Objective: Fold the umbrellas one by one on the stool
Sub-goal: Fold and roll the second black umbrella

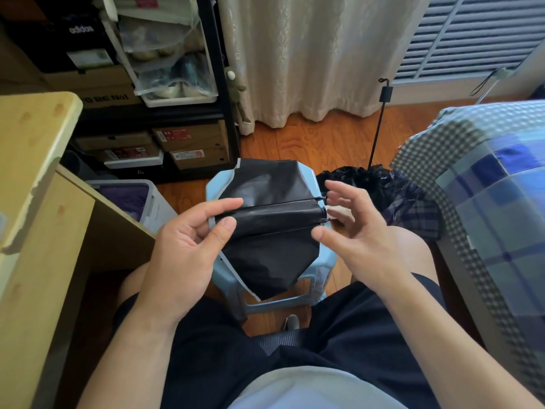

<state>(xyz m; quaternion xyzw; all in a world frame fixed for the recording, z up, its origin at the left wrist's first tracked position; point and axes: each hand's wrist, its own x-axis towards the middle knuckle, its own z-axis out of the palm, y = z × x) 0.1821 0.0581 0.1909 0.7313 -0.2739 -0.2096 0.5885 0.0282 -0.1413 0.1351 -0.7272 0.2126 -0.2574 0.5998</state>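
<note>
Black umbrella lies left-to-right across stool, left hand fingers pinching it, right hand fingers spread, empty.

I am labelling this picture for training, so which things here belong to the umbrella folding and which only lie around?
For the job:
black umbrella
blue stool
left hand, pinching the umbrella
right hand, fingers open
second umbrella on the floor

Only lying about:
wooden desk
shoe boxes
curtain
checked bedding
</note>
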